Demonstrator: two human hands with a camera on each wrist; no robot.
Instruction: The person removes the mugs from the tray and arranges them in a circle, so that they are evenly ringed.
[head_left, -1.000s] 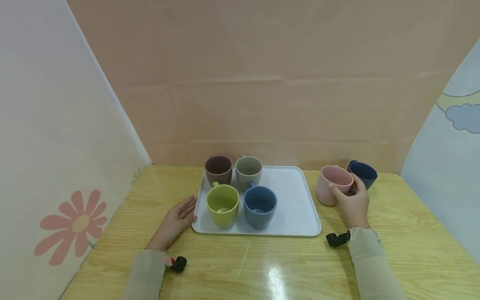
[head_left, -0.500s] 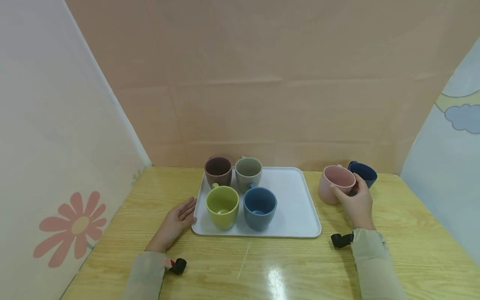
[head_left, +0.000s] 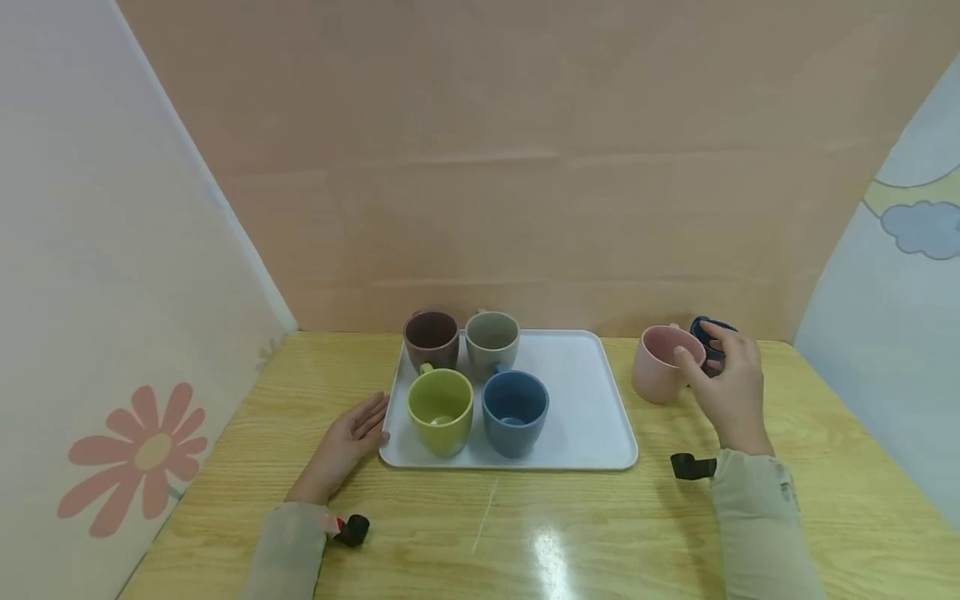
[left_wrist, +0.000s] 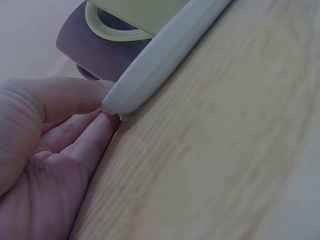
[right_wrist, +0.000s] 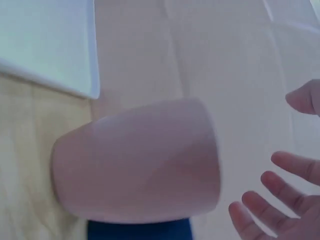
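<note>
My left hand (head_left: 347, 442) is at the left edge of a white tray (head_left: 585, 408); in the left wrist view the tray rim (left_wrist: 145, 75) lies between thumb and fingertips. On the tray stand a brown mug (head_left: 432, 354), a grey mug (head_left: 491, 354), a yellow-green mug (head_left: 441, 425) and a blue mug (head_left: 515, 425). Right of it, a pink mug (head_left: 656, 375) rests upright on the table. My right hand (head_left: 731, 387), fingers spread, hovers beside the pink mug and partly covers a navy mug (head_left: 701, 329). The right wrist view shows fingers (right_wrist: 270, 210) apart from the pink mug.
The wooden table (head_left: 420, 533) extends in front of the tray. A beige backdrop (head_left: 480, 167) rises behind it, with a flower-patterned panel (head_left: 150, 317) on the left and a cloud-patterned one (head_left: 900, 275) on the right.
My right hand has let go of the pink mug, risen and moved right, over the navy mug. Before that, the pink mug shifted slightly right. The left hand stays at the tray edge.
</note>
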